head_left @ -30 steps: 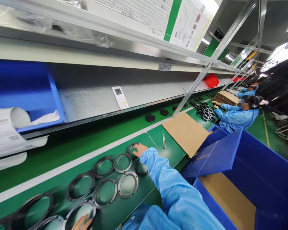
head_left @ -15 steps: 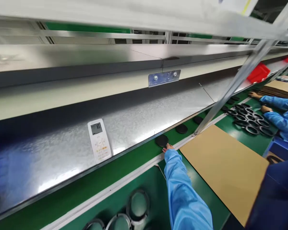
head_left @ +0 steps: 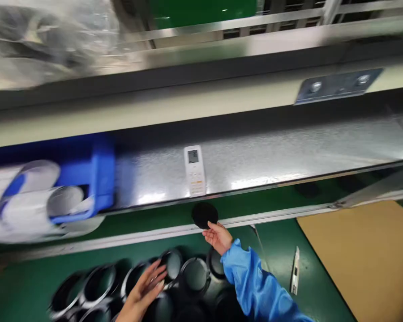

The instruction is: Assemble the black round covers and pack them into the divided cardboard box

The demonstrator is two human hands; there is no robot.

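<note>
A thin black disc [head_left: 204, 214] is pinched at its lower right edge by my right hand [head_left: 218, 237], thumb on top. The disc is over the white rail at the front of the green strip. My left hand [head_left: 146, 290], fingers apart, is above several black rings [head_left: 99, 284] on the green table [head_left: 30, 286]. Its fingertips are close to one ring [head_left: 171, 264]; whether they touch it I cannot tell. Some of these rings have a silvery rim. The left hand looks free of any object.
A white remote control [head_left: 195, 170] lies on the metal shelf [head_left: 255, 161]. Left of it, a blue bin [head_left: 102, 174] holds white rolls or cups, blurred. A utility knife [head_left: 295, 270] and a brown cardboard sheet [head_left: 366, 250] lie to the right.
The view has swung left, bringing the blue bin, more rings and my left hand into sight. My right hand has taken a black disc from the green strip and carried it left.
</note>
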